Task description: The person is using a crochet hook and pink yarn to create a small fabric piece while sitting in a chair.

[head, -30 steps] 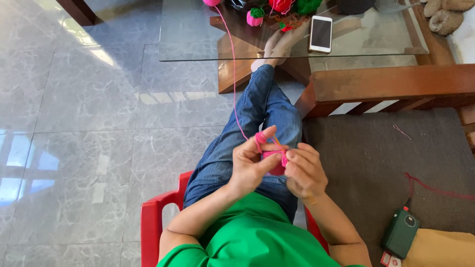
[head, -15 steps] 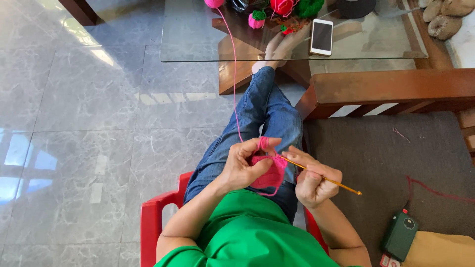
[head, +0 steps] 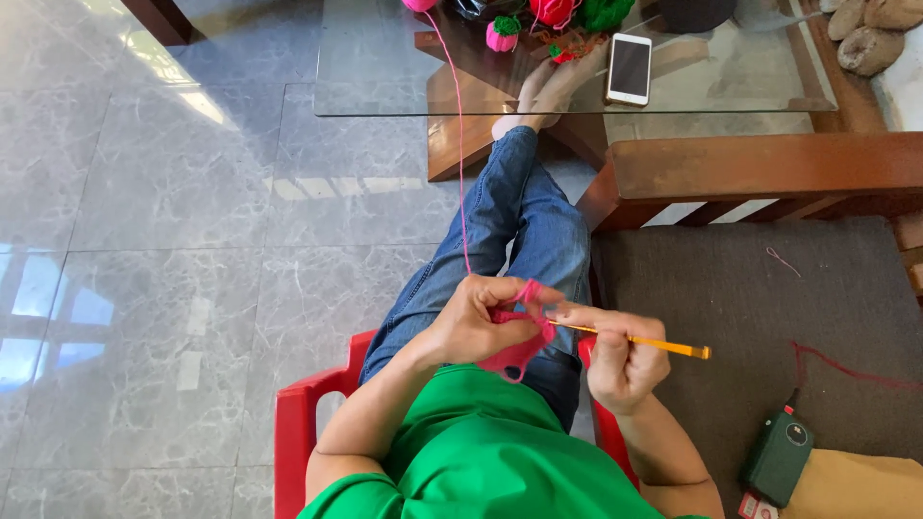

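Observation:
My left hand (head: 478, 322) pinches a small pink crochet piece (head: 517, 348) over my lap. A pink yarn strand (head: 458, 163) runs from it up to a pink ball (head: 419, 4) on the glass table. My right hand (head: 623, 363) grips an orange crochet hook (head: 654, 343), its tip pointing left into the pink piece and its handle sticking out to the right. Both hands meet above my blue jeans (head: 519, 240).
I sit on a red plastic chair (head: 298, 432). Ahead is a glass table (head: 385, 67) with a white phone (head: 630, 67) and small yarn figures (head: 503, 33). On my right a wooden sofa arm (head: 769, 168), dark cushion (head: 760, 317), green device (head: 779, 457).
My hands were close together with the hook hidden. The right hand has drawn back to the right, so the orange hook now shows, and the pink piece hangs lower from the left hand.

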